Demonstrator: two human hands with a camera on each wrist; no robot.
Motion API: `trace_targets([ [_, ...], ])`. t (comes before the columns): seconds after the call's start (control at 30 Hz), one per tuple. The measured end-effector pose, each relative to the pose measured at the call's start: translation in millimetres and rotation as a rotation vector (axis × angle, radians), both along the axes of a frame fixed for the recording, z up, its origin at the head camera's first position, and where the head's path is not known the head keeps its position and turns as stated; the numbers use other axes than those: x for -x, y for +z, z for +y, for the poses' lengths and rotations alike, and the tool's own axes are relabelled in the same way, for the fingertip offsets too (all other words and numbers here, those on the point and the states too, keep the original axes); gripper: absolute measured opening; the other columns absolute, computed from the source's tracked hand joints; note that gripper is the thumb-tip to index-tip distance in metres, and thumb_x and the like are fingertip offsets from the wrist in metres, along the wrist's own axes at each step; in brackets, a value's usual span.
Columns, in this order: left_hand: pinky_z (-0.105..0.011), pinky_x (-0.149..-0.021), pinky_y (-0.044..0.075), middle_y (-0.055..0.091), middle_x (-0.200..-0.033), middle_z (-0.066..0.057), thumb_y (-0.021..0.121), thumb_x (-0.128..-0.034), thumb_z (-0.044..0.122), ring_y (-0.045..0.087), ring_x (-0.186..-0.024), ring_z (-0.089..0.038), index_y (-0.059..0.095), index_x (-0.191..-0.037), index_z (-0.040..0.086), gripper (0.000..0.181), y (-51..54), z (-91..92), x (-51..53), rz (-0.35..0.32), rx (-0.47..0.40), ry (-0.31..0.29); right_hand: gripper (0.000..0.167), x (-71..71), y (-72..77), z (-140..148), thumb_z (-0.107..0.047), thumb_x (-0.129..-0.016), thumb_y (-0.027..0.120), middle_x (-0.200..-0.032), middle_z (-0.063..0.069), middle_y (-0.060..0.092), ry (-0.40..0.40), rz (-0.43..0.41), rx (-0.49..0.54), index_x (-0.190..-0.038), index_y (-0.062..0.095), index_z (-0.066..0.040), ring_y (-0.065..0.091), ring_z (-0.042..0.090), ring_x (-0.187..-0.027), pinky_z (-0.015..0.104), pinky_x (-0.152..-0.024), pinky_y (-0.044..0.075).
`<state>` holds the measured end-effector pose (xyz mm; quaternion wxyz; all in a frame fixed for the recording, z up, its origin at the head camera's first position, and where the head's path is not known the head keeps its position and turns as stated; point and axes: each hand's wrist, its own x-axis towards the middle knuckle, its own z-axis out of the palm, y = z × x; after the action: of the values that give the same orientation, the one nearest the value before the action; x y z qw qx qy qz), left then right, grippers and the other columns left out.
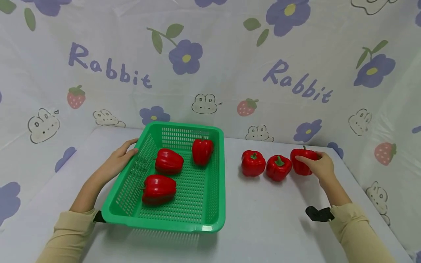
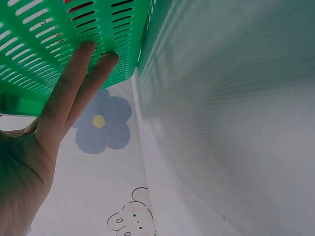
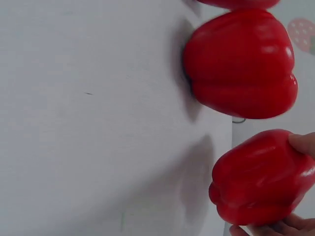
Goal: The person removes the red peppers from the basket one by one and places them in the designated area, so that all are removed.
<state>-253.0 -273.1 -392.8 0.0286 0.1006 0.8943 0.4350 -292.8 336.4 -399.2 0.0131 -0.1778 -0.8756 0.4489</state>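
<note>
My right hand (image 1: 320,166) grips a red bell pepper (image 1: 300,160) by its side at the right of the table; in the right wrist view this pepper (image 3: 263,179) is tilted, with a shadow apart from it. Two more red peppers (image 1: 253,163) (image 1: 278,168) stand stem up just left of it. My left hand (image 1: 116,162) is at the left rim of a green basket (image 1: 219,190), and in the left wrist view its straight fingers (image 2: 74,78) touch the slotted underside or wall. Inside the basket lie three red peppers (image 1: 159,189) on their sides.
The white table (image 1: 263,226) runs back to a hanging cloth (image 1: 210,54) printed with flowers, rabbits and strawberries. A black strap piece (image 1: 319,214) sits at the right wrist. The basket's near edge appears raised above the tabletop.
</note>
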Motion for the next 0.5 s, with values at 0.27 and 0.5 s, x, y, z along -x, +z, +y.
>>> trace_targets([
  [0.27,-0.047,-0.095,0.047,0.057,-0.132,-0.028,0.032,-0.1066,0.04,0.063,-0.108,-0.031,0.018,-0.157,0.012,0.059,-0.8,-0.2,1.7,0.002,0.002,-0.003,0.092,-23.3,-7.0,-5,-0.037,-0.092,0.063,-0.157,0.031,0.018,-0.025,0.03,0.04,-0.153,0.008,0.005,0.021,0.047,-0.144,0.057,-0.111,0.035],
  [0.5,-0.045,-0.094,0.046,0.057,-0.131,-0.027,0.032,-0.1066,0.04,0.063,-0.105,-0.028,0.018,-0.157,0.012,0.059,0.1,-0.6,2.0,-0.003,0.005,0.0,0.094,-32.0,-12.4,-2,-0.036,-0.091,0.064,-0.157,0.032,0.015,-0.034,-0.005,0.053,-0.153,0.005,0.004,0.02,0.047,-0.144,0.058,-0.112,0.033],
])
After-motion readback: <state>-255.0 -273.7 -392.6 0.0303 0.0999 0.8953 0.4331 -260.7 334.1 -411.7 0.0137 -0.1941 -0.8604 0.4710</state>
